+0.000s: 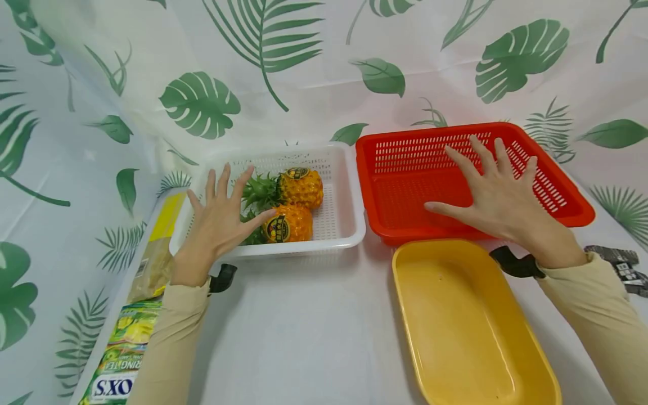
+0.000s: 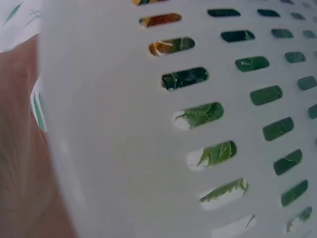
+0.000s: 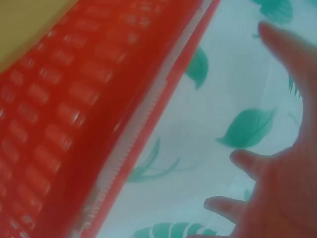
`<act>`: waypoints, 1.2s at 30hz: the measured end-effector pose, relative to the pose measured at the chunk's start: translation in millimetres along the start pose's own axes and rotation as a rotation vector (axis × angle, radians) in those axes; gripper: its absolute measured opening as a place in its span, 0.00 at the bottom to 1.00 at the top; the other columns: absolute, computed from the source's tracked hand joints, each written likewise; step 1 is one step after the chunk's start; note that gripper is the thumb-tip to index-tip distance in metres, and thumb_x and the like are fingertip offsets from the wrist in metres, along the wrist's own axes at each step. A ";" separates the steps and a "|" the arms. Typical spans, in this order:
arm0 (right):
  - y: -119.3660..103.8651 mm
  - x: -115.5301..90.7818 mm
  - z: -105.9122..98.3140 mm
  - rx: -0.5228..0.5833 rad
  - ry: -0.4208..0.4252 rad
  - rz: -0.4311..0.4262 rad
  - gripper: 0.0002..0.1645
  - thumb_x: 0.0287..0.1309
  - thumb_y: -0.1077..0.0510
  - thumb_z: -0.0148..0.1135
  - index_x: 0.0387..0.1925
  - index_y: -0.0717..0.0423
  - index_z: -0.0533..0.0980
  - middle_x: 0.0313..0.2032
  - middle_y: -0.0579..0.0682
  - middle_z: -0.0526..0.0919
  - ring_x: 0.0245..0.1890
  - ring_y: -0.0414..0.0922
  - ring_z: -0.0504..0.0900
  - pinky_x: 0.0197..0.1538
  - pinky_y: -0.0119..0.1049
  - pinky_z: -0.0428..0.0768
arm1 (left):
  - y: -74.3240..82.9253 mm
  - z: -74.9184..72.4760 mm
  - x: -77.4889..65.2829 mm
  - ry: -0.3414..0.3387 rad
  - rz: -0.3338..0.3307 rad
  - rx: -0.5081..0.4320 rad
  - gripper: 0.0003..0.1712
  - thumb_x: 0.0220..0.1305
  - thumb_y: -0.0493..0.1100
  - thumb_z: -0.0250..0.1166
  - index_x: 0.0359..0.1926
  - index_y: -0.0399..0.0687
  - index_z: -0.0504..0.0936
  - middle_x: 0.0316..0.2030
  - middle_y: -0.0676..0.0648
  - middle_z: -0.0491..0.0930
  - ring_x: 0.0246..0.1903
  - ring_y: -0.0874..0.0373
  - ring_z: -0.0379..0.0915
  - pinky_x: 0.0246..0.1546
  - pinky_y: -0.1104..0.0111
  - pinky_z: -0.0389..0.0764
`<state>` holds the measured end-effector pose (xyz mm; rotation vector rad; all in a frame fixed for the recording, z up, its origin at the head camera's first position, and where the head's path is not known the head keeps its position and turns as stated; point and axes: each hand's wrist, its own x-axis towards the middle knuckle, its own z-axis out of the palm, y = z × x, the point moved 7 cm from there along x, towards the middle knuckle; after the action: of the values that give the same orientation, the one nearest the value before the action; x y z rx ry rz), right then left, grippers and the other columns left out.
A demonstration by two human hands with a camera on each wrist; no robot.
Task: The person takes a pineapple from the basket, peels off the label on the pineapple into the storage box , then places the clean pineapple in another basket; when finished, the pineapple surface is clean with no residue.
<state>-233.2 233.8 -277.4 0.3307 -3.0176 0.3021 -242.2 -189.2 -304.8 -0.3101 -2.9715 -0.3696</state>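
Note:
In the head view, two orange toy-like pineapples with green leaves lie in a white basket [image 1: 349, 214]; the rear pineapple [image 1: 309, 188] and the front pineapple [image 1: 298, 222] each bear a dark label. My left hand [image 1: 217, 222] is spread over the basket's left side, fingers straight, holding nothing. A red basket [image 1: 372, 197] stands to the right with nothing seen inside. Over it my right hand [image 1: 498, 197] spreads its fingers, also holding nothing. Slotted white wall [image 2: 114, 124] fills the left wrist view, with orange and green behind the slots.
A yellow tray [image 1: 455, 320] lies in front of the red basket. Along the left edge are several packets, among them a green tea packet [image 1: 121, 360] and a brown-and-yellow bag [image 1: 154, 261]. A black packet [image 1: 620, 264] lies at the right. Leaf-printed cloth [image 1: 314, 112] hangs behind.

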 end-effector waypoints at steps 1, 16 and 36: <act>-3.1 -0.6 -1.4 0.004 0.009 -0.010 0.63 0.50 0.26 0.60 0.78 0.40 0.41 0.77 0.61 0.34 0.74 0.69 0.31 0.60 0.80 0.28 | 0.2 0.1 -0.4 -0.006 0.001 -0.003 0.54 0.57 0.80 0.51 0.77 0.74 0.38 0.77 0.37 0.37 0.75 0.33 0.27 0.60 0.24 0.30; -109.0 2.2 -23.1 0.107 0.154 -0.386 0.36 0.51 0.55 0.73 0.60 0.59 0.70 0.59 0.60 0.71 0.54 0.57 0.72 0.52 0.57 0.77 | -36.8 -41.9 -44.2 0.180 -0.043 -0.100 0.45 0.63 0.64 0.61 0.72 0.44 0.60 0.68 0.30 0.57 0.66 0.31 0.55 0.61 0.36 0.59; -204.7 46.5 -1.5 0.051 -0.200 -0.731 0.43 0.51 0.51 0.74 0.67 0.48 0.65 0.63 0.51 0.68 0.63 0.51 0.67 0.61 0.45 0.76 | -83.4 -2.9 -76.4 0.111 -0.272 -0.455 0.68 0.46 0.56 0.78 0.78 0.48 0.42 0.70 0.30 0.49 0.63 0.34 0.54 0.56 0.38 0.61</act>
<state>-232.7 28.7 -232.8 1.4773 -2.8065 0.2864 -185.9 -283.3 -332.9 0.0764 -2.7906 -1.0597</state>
